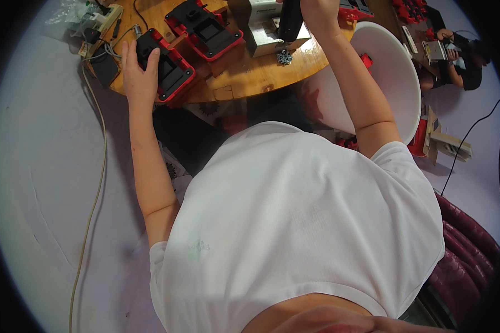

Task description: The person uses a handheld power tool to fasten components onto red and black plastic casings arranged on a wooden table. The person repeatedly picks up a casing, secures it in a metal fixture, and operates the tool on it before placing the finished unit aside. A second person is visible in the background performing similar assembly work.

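Note:
My left hand (140,75) lies along the left side of a red-and-black plastic housing (175,75), fingers stretched out and thumb apart. A second red-and-black housing (204,30) sits to the right of it on the wooden table (250,80). At the top edge my right hand (320,16) is closed on a black cylindrical tool (290,21); most of its fingers are cut off by the frame. The tool stands upright over a silvery metal block-shaped fixture (259,41). A small heap of screws (284,57) lies just in front of the fixture.
A large white tub (397,83) with red pieces inside stands right of the table, under my right forearm. Cables and a power strip (103,22) lie at the far left. Another person (464,64) works at the far right. Maroon cushioned seating (461,244) is at lower right.

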`<state>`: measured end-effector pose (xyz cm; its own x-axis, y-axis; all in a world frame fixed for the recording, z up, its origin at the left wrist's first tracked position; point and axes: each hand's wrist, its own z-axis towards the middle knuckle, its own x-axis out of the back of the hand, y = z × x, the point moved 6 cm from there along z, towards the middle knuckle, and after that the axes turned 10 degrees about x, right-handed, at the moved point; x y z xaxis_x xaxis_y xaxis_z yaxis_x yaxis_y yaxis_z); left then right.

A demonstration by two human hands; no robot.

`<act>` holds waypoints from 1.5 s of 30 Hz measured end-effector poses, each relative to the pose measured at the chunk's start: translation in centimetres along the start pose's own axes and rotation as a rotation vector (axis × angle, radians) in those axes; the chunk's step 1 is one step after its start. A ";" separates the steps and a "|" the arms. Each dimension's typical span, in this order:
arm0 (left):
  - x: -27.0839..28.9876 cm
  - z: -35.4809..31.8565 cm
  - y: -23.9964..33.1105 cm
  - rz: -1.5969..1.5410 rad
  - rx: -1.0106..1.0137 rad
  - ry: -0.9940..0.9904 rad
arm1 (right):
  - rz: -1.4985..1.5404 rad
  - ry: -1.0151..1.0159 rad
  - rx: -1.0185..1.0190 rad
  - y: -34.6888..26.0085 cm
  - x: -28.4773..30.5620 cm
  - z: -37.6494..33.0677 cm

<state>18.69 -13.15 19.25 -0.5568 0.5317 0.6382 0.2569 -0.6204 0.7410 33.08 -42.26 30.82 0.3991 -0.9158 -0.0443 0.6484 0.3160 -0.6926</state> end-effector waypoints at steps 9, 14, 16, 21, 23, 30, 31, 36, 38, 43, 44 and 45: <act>-0.7 1.7 -2.7 -0.447 0.314 -0.310 | 0.497 0.114 0.325 0.2 -15.2 4.4; -0.3 1.5 -3.2 -0.372 0.286 -0.239 | 0.506 0.008 0.285 1.8 -22.1 4.5; -0.6 1.8 -3.2 -0.404 0.273 -0.235 | 0.487 0.001 0.299 2.3 -23.2 4.7; -0.4 1.2 -2.9 -0.359 0.333 -0.293 | 0.511 -0.027 0.300 2.6 -24.3 4.6; -0.5 1.4 -3.5 -0.336 0.330 -0.292 | 0.539 -0.028 0.317 3.4 -24.8 4.5; 0.2 1.0 -2.3 -0.352 0.355 -0.312 | 0.440 -0.045 0.300 3.4 -25.2 4.5; 0.2 1.0 -2.4 -0.343 0.363 -0.311 | 0.454 -0.046 0.293 3.2 -25.4 4.5; -0.3 1.0 -2.7 -0.398 0.339 -0.298 | 0.492 -0.077 0.294 3.5 -25.4 4.8; -0.4 1.1 -2.7 -0.421 0.330 -0.299 | 0.503 -0.064 0.295 3.6 -25.6 4.9; -0.3 1.2 -3.0 -0.368 0.314 -0.268 | 0.496 -0.088 0.291 3.5 -25.9 5.0; -0.2 1.2 -2.9 -0.367 0.310 -0.267 | 0.488 -0.091 0.284 3.5 -26.0 4.9; -0.2 1.1 -2.9 -0.366 0.307 -0.266 | 0.485 -0.097 0.284 3.4 -26.0 4.9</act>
<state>18.96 -10.82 17.18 -0.4446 0.8335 0.3281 0.3245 -0.1915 0.9263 28.07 -16.14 33.16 0.7434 -0.6267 -0.2337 0.5198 0.7612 -0.3879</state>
